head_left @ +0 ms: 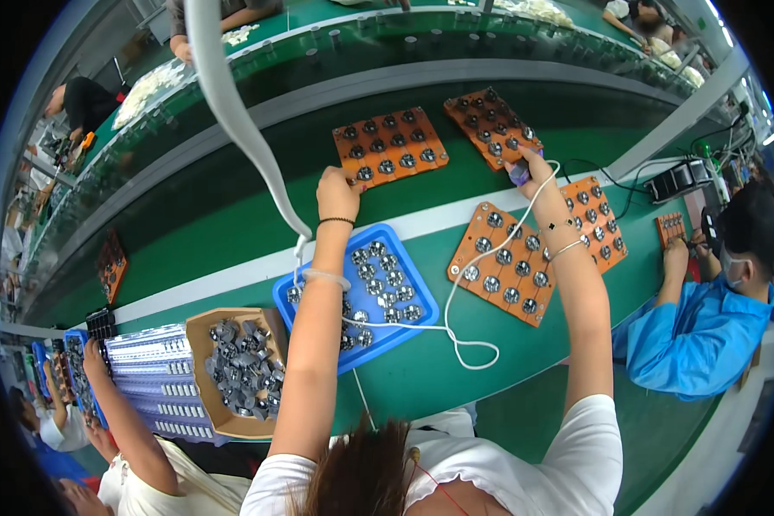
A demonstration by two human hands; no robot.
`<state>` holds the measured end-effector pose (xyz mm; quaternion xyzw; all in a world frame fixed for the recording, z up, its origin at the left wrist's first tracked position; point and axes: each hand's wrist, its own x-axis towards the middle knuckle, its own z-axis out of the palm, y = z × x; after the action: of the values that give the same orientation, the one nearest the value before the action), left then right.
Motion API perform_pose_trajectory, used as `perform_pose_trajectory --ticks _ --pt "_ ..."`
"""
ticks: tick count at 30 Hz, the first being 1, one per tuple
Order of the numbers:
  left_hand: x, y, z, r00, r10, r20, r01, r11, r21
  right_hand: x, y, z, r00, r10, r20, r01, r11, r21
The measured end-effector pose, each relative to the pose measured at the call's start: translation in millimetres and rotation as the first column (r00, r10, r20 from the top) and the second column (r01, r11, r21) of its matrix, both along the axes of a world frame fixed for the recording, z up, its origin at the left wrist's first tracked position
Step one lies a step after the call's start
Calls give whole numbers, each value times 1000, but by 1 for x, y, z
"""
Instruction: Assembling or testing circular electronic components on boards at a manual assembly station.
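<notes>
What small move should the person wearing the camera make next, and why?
Perhaps use the right hand to turn the far right orange board slightly, lining it up with the orange board at the left hand. The two boards lie at clearly different angles, and the right hand is at the near end of the skewed one.

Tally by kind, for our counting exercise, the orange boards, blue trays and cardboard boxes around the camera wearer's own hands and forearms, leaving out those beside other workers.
Orange boards: 4 (1 at the left hand, 1 at the right hand, 2 on either side of the right forearm)
Blue trays: 1
Cardboard boxes: 1
Total: 6
</notes>
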<state>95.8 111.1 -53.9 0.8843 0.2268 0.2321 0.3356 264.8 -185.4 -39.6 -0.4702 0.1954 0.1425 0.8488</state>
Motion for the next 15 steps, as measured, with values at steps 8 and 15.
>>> perform_pose_trajectory --ticks 8,15 --pt "-11 17 1 994 -107 20 102 979 176 -107 61 13 969 223 104 -238 957 167" --pt "-20 8 10 993 -113 41 101 970 222 -125 134 -17 951 300 -81 -263 915 305"
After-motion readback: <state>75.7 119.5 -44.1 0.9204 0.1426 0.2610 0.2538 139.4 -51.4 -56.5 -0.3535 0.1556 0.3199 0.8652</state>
